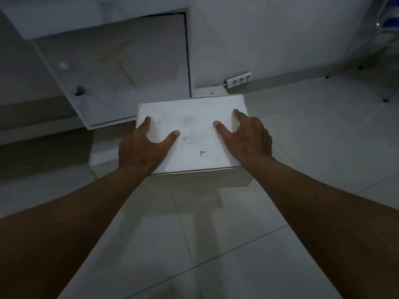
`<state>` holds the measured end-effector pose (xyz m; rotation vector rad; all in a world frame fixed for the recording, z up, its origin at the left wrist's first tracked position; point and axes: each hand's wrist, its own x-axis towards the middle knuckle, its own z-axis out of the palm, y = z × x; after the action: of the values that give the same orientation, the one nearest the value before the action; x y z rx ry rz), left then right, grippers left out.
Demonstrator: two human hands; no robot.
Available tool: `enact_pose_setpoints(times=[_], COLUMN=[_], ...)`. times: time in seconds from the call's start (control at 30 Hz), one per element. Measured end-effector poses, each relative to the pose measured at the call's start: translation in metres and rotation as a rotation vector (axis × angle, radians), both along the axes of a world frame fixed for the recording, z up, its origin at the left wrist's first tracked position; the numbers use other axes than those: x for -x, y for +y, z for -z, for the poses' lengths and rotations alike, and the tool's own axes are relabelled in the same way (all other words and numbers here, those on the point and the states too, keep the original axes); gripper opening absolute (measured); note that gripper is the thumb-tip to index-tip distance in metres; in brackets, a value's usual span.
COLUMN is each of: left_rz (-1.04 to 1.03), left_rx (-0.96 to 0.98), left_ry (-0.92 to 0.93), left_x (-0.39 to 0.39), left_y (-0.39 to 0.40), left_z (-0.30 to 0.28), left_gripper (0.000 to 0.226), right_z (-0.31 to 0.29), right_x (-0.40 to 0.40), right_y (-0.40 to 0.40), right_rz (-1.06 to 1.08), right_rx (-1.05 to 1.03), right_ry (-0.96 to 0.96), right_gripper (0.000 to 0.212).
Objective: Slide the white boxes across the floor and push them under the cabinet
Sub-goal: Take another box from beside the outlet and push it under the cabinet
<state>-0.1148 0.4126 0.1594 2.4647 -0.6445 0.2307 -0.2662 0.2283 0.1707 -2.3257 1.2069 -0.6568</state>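
1. White box (194, 134) sat in the middle of the scene on the tiled floor (237, 244), and seemed to rest on a second, larger white box (200, 180) whose near side and left corner showed beneath it.
2. Both hands gripped the upper box: the left hand (143, 147) at its left edge and the right hand (248, 137) at its right edge, thumbs lying flat on the lid and the other fingers reaching over the sides, mostly hidden.
3. Judged from this, the sliding step was in hand and the boxes were not yet under the cabinet (97, 22), which stood at the far left.
4. The next move called for a steady push toward the far left, kept low so the upper box would not slip off the lower one.
5. An open cabinet door (129, 72) with a dark knob (79, 90) hung out just beyond the box's far left corner and could block the path.
6. A white power strip (238, 79) lay against the far wall, near the box, with thin chair legs (345, 67) at the far right, well apart.
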Motion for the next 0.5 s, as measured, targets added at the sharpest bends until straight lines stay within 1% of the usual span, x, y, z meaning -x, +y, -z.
enact_pose_setpoints(times=[0.13,0.23,0.5], left_rz=[0.019,-0.006,-0.083], left_rx=[0.019,0.002,0.037], left_ry=[-0.029,0.019,0.113], left_x=[-0.026,-0.044,-0.078], left_y=[0.059,0.105,0.219], left_z=[-0.008,-0.007,0.012], left_gripper=[0.108,0.108,0.103], right_z=[0.001,0.004,0.022], right_x=[-0.024,-0.045,-0.097], right_y=[0.060,0.105,0.208], right_rz=[0.023,0.008,-0.068], right_rx=[-0.006,-0.006,-0.017], right_ry=[-0.034,-0.032,0.041], right_gripper=[0.078,0.077,0.078])
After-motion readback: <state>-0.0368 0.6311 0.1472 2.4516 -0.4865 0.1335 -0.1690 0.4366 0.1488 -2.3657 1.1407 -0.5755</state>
